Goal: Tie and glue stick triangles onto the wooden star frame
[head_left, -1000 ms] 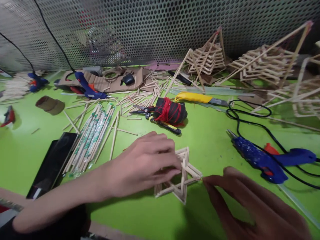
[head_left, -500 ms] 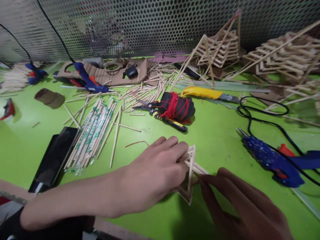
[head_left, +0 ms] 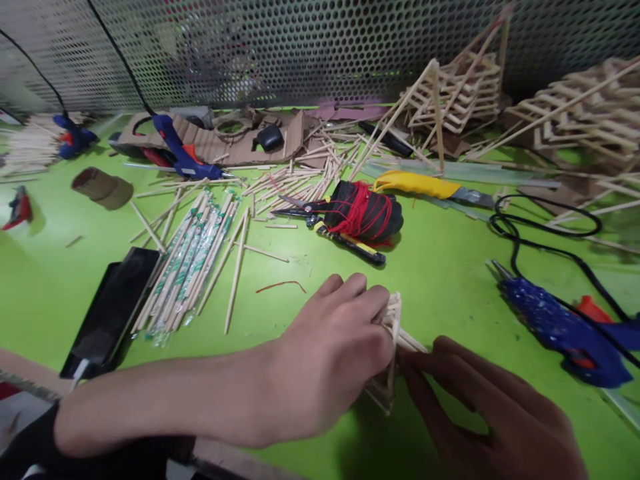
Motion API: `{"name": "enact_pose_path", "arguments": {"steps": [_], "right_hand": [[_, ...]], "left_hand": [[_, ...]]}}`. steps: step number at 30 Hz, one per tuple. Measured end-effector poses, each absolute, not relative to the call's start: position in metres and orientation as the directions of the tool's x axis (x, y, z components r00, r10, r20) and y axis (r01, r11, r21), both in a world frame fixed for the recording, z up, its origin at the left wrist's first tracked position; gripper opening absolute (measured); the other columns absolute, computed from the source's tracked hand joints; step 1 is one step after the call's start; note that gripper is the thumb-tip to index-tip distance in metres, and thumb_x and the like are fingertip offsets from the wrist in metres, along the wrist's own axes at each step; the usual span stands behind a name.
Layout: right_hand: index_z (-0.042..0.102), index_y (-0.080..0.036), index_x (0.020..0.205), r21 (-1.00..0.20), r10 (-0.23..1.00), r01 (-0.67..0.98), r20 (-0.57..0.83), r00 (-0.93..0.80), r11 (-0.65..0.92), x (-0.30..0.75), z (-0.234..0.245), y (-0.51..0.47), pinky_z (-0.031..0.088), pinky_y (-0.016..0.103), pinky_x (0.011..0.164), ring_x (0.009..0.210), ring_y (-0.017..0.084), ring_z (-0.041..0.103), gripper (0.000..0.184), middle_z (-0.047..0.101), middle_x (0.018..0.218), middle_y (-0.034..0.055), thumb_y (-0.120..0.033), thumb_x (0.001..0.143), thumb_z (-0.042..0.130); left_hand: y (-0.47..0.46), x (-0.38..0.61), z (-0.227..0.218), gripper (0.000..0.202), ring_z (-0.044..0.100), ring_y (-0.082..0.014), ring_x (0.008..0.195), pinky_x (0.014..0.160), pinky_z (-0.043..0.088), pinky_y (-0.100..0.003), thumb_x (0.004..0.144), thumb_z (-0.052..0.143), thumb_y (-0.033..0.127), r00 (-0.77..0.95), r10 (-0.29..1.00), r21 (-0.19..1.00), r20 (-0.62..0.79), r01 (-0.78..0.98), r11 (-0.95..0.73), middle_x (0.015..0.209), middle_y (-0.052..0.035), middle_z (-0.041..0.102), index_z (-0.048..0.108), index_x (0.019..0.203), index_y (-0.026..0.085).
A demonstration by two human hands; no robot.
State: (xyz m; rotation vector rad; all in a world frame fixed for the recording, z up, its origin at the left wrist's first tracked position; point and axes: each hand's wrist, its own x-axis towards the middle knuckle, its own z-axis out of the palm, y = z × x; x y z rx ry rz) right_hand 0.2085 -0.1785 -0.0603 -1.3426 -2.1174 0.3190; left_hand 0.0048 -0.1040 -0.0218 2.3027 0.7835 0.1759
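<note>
My left hand is closed around a small frame of wooden sticks, whose triangular end shows at the knuckles. The rest of the frame is hidden under the palm. At the frame's right side my right hand pinches with thumb and index finger, close to the stick ends that jut out. What lies between those fingertips is too small and dark to make out. Beyond the left hand, a short red thread lies on the green table.
A blue glue gun with a looping black cord lies right. Ahead are a spool of red string, pliers and a yellow cutter knife. Packed sticks and a phone lie left; stick structures stand behind.
The whole view has shifted slightly, so the table items appear farther right. The stick frame has turned a little in my left hand, its triangular end looking narrower. Both hands keep their grip.
</note>
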Motion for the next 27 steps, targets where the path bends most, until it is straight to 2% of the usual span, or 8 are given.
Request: {"name": "enact_pose_path", "arguments": {"steps": [4, 10, 17, 22, 27], "right_hand": [[0.058, -0.022, 0.106, -0.438, 0.874, 0.768, 0.360, -0.327, 0.467, 0.211, -0.064, -0.181, 0.055, 0.025, 0.075, 0.081, 0.015, 0.068, 0.011, 0.068, 0.091, 0.0033, -0.018, 0.098, 0.053], [0.055, -0.025, 0.105, -0.588, 0.908, 0.692, 0.294, -0.300, 0.419, 0.209, -0.061, -0.176, 0.052, 0.022, 0.062, 0.072, 0.012, 0.066, 0.010, 0.067, 0.088, 0.0011, -0.019, 0.100, 0.049], [0.056, -0.024, 0.104, -0.637, 0.920, 0.664, 0.261, -0.293, 0.392, 0.216, -0.053, -0.173, 0.046, 0.021, 0.058, 0.065, 0.009, 0.061, 0.008, 0.064, 0.083, -0.0013, -0.019, 0.100, 0.052], [0.058, -0.023, 0.103, -0.701, 0.919, 0.595, 0.279, -0.280, 0.394, 0.213, -0.055, -0.167, 0.041, 0.020, 0.052, 0.059, 0.007, 0.053, 0.011, 0.057, 0.075, -0.0030, -0.014, 0.098, 0.054], [0.060, -0.022, 0.101, -0.723, 0.908, 0.551, 0.325, -0.263, 0.418, 0.214, -0.054, -0.164, 0.042, 0.022, 0.054, 0.066, 0.010, 0.054, 0.010, 0.058, 0.081, -0.0003, -0.013, 0.096, 0.057]], "left_hand": [[-0.104, 0.009, -0.026, 0.021, 0.046, -0.0185, 0.092, 0.084, 0.036, -0.034, 0.080, 0.056, -0.001, 0.802, 0.591, 0.678, -0.088, 0.483, -0.554, 0.093, -0.0024, 0.056, 0.055, 0.066, 0.016], [-0.100, 0.008, -0.020, 0.017, 0.047, -0.0175, 0.092, 0.084, 0.035, -0.034, 0.090, 0.055, 0.004, 0.798, 0.586, 0.687, -0.141, 0.505, -0.522, 0.095, -0.0015, 0.059, 0.064, 0.080, 0.016], [-0.092, 0.006, -0.007, 0.009, 0.050, -0.0182, 0.095, 0.088, 0.039, -0.036, 0.091, 0.062, 0.012, 0.809, 0.550, 0.688, -0.207, 0.521, -0.506, 0.096, -0.0017, 0.058, 0.068, 0.085, 0.015], [-0.088, 0.009, -0.006, 0.008, 0.049, -0.0184, 0.095, 0.081, 0.041, -0.032, 0.090, 0.062, 0.014, 0.814, 0.554, 0.692, -0.173, 0.501, -0.520, 0.097, -0.0035, 0.058, 0.069, 0.087, 0.013], [-0.082, 0.011, -0.018, 0.008, 0.052, -0.0170, 0.100, 0.085, 0.044, -0.031, 0.088, 0.067, 0.019, 0.825, 0.554, 0.778, -0.108, 0.417, -0.470, 0.103, -0.0037, 0.062, 0.069, 0.084, 0.013]]}}
